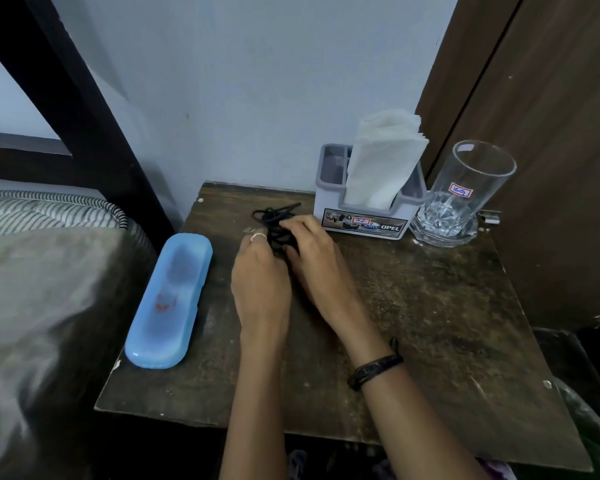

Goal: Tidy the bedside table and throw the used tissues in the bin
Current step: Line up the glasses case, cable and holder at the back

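The bedside table (413,323) is a worn dark brown wooden top, scuffed and flecked with pale marks, chipped at its near corners, and it fills the middle of the view. At its 9 o'clock lies a bed (32,289) with grey bedding and a striped mattress edge; at 2 o'clock stands a brown wooden door (551,133). A pale blue wall (257,81) rises at 12 o'clock.

On the table's 9 o'clock edge lies a long, translucent light blue case (168,301), closed, with a dark shape and a red mark showing through its lid. At 1 o'clock sits a grey tissue holder (364,216) with a printed label on its front; a stack of folded white tissues (383,157) stands upright in its middle slot, clean and creased, leaning slightly toward 1 o'clock. Just beside the holder, at its 3 o'clock, stands a clear, empty drinking glass (465,195) with a faceted base and a small white sticker.

Both hands meet at the table's 11 o'clock over a tangled black cord (274,220), thin and looped into a loose bundle, one end sticking out toward 1 o'clock. The left hand (260,289), wearing a ring, has its fingers curled onto the cord at the bundle's 8 o'clock. The right hand (312,258), with a dark wristband (374,370) on the forearm, pinches the bundle from 4 o'clock, fingers bent over it. No crumpled tissues show on the table
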`<state>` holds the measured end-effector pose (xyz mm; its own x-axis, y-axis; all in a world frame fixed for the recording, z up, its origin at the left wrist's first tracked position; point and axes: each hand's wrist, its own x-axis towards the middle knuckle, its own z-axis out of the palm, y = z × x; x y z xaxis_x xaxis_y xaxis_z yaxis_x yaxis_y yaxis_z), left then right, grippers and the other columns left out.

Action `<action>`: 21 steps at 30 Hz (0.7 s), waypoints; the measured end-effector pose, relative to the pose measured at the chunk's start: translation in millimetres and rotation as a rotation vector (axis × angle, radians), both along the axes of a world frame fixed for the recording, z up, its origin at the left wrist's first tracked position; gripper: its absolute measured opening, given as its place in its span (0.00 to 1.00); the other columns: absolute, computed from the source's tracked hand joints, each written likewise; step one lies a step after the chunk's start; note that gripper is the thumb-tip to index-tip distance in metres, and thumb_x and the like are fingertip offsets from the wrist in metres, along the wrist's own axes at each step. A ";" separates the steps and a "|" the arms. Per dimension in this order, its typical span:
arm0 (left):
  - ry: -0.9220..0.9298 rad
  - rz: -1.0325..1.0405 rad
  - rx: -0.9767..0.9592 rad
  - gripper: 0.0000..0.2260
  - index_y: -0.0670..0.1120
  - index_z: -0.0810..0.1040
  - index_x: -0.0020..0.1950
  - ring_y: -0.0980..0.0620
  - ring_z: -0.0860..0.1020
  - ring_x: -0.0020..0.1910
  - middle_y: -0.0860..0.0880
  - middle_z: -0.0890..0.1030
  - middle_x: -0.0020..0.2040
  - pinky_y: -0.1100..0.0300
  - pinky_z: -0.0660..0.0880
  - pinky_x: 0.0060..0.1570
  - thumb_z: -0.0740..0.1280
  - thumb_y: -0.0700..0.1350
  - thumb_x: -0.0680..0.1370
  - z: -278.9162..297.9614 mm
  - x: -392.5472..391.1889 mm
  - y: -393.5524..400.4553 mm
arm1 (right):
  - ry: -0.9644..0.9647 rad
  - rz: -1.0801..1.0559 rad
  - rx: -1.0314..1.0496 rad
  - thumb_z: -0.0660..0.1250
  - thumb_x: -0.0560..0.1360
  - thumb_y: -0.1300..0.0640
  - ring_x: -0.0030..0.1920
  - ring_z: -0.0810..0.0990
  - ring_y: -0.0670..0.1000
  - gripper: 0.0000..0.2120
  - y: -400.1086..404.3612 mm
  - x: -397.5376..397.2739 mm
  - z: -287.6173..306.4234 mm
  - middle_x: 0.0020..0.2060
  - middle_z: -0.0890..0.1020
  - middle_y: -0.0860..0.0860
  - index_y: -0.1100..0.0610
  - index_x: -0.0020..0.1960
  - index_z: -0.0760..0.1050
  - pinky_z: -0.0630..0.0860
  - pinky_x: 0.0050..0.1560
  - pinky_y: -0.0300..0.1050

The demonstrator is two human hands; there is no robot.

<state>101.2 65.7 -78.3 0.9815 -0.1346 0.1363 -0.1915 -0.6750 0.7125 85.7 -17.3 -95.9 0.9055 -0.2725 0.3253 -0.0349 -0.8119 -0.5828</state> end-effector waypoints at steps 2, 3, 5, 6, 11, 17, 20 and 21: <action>-0.013 -0.073 0.004 0.23 0.39 0.68 0.69 0.44 0.70 0.66 0.39 0.73 0.66 0.50 0.66 0.67 0.56 0.29 0.74 -6.0 12.8 -6.8 | 0.025 -0.021 -0.007 0.60 0.76 0.68 0.69 0.69 0.55 0.21 -4.0 9.7 -3.7 0.68 0.69 0.57 0.62 0.69 0.67 0.67 0.66 0.47; -0.005 -0.108 0.030 0.26 0.39 0.64 0.72 0.45 0.66 0.70 0.40 0.70 0.70 0.49 0.59 0.72 0.55 0.29 0.74 -8.5 18.9 -10.4 | 0.053 -0.024 -0.012 0.59 0.78 0.67 0.72 0.65 0.54 0.23 -6.0 13.8 -5.0 0.71 0.65 0.58 0.62 0.72 0.63 0.64 0.68 0.45; 0.017 -0.162 0.101 0.28 0.41 0.58 0.74 0.49 0.58 0.75 0.43 0.63 0.75 0.50 0.48 0.74 0.54 0.29 0.74 -12.8 28.4 -14.3 | 0.110 -0.019 -0.035 0.57 0.79 0.66 0.75 0.58 0.54 0.25 -9.2 19.6 -6.6 0.76 0.57 0.57 0.61 0.75 0.56 0.62 0.70 0.46; 0.021 -0.180 0.126 0.30 0.42 0.56 0.75 0.50 0.56 0.76 0.45 0.60 0.76 0.50 0.45 0.73 0.53 0.29 0.73 -14.3 31.6 -14.4 | 0.126 -0.012 -0.050 0.56 0.79 0.67 0.75 0.57 0.54 0.26 -10.2 21.4 -6.4 0.76 0.54 0.57 0.60 0.76 0.54 0.63 0.69 0.47; 0.012 -0.228 0.060 0.26 0.41 0.59 0.74 0.49 0.60 0.74 0.43 0.64 0.74 0.53 0.51 0.73 0.55 0.30 0.76 -11.6 34.6 -12.2 | 0.104 0.004 -0.020 0.57 0.79 0.65 0.74 0.61 0.54 0.25 -11.3 18.7 -2.0 0.76 0.57 0.55 0.59 0.75 0.56 0.69 0.66 0.52; -0.085 -0.141 -0.003 0.17 0.47 0.79 0.57 0.49 0.79 0.48 0.46 0.83 0.49 0.60 0.69 0.43 0.59 0.34 0.75 30.0 4.0 22.7 | -0.156 0.037 0.092 0.60 0.77 0.62 0.59 0.77 0.51 0.16 17.5 -8.6 19.4 0.64 0.74 0.51 0.57 0.65 0.72 0.77 0.54 0.53; -0.068 -0.051 0.002 0.17 0.51 0.81 0.53 0.49 0.79 0.47 0.48 0.83 0.46 0.60 0.71 0.43 0.61 0.35 0.72 49.3 -9.7 53.3 | -0.163 0.118 0.202 0.59 0.79 0.58 0.56 0.78 0.51 0.16 47.8 -32.9 31.1 0.63 0.75 0.52 0.56 0.66 0.70 0.75 0.52 0.50; -0.049 -0.018 0.003 0.17 0.53 0.81 0.52 0.48 0.79 0.46 0.49 0.82 0.46 0.59 0.72 0.43 0.62 0.36 0.72 52.5 -8.7 66.6 | -0.139 0.161 0.244 0.61 0.79 0.56 0.55 0.78 0.51 0.18 59.2 -39.7 33.5 0.64 0.74 0.52 0.56 0.68 0.68 0.75 0.52 0.48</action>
